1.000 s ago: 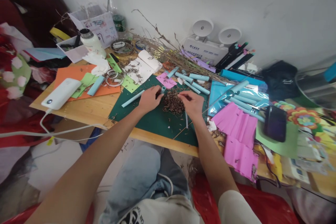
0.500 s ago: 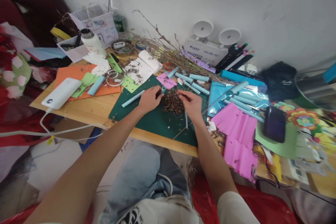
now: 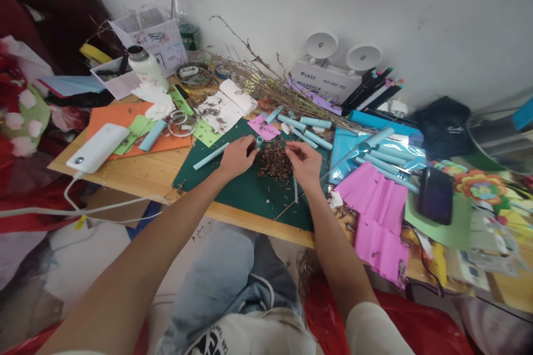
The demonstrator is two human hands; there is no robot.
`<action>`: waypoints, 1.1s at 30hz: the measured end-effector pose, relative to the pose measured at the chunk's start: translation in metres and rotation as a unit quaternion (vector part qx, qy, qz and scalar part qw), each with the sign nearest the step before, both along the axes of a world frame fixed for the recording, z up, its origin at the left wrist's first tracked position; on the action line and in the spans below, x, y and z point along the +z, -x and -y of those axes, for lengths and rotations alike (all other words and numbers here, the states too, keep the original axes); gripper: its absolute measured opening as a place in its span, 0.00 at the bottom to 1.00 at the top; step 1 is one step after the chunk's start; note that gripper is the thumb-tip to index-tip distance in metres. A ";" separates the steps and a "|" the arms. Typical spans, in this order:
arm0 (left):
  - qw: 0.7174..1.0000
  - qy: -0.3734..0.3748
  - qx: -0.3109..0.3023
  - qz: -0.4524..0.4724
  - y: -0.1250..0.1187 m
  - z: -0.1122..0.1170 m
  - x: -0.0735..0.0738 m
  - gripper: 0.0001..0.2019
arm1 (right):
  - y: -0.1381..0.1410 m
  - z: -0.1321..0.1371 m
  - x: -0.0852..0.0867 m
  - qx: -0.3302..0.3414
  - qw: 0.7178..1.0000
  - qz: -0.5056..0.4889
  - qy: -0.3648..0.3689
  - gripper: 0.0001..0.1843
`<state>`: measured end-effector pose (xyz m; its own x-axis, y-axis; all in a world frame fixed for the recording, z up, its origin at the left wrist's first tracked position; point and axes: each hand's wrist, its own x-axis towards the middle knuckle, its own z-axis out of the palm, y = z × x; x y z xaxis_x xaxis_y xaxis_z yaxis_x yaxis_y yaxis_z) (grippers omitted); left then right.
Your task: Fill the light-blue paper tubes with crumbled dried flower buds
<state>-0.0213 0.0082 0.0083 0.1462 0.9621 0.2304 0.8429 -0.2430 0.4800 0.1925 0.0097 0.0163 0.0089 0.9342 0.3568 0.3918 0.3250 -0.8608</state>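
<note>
My left hand (image 3: 238, 156) is closed around a short light blue paper tube (image 3: 259, 141), its open end showing above the fingers. Just right of it lies a heap of brown dried plant bits (image 3: 275, 161) on the dark green cutting mat (image 3: 233, 191). At the heap's right edge, my right hand (image 3: 305, 163) has thumb and fingertips pinched together. Whatever sits in that pinch is too small to make out. Another pale blue tube (image 3: 211, 156) lies on the mat left of my left hand, and a narrow pale blue strip (image 3: 296, 189) lies below my right hand.
Several blue tubes (image 3: 316, 122) lie behind the heap, with dry twigs (image 3: 266, 86) along the wall. Pink folded paper (image 3: 377, 211) and a dark case (image 3: 435, 197) are at right. On the left are a white power bank (image 3: 97, 147), a bottle (image 3: 147, 69) and orange paper (image 3: 100, 116).
My right hand has shifted slightly right, away from the tube. My left hand and the tube it holds stay in place.
</note>
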 end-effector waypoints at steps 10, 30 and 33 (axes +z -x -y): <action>1.000 0.003 0.000 0.002 0.000 0.000 0.000 0.05 | -0.003 0.002 0.005 -0.001 0.993 0.112 -0.046 0.11; 1.000 -0.001 0.000 -0.001 0.000 0.000 -0.001 0.06 | 0.006 0.006 0.003 0.006 0.992 0.104 -0.076 0.06; 1.000 -0.006 0.000 -0.001 0.000 -0.001 -0.001 0.06 | 0.006 0.006 0.004 0.014 0.989 0.109 -0.096 0.09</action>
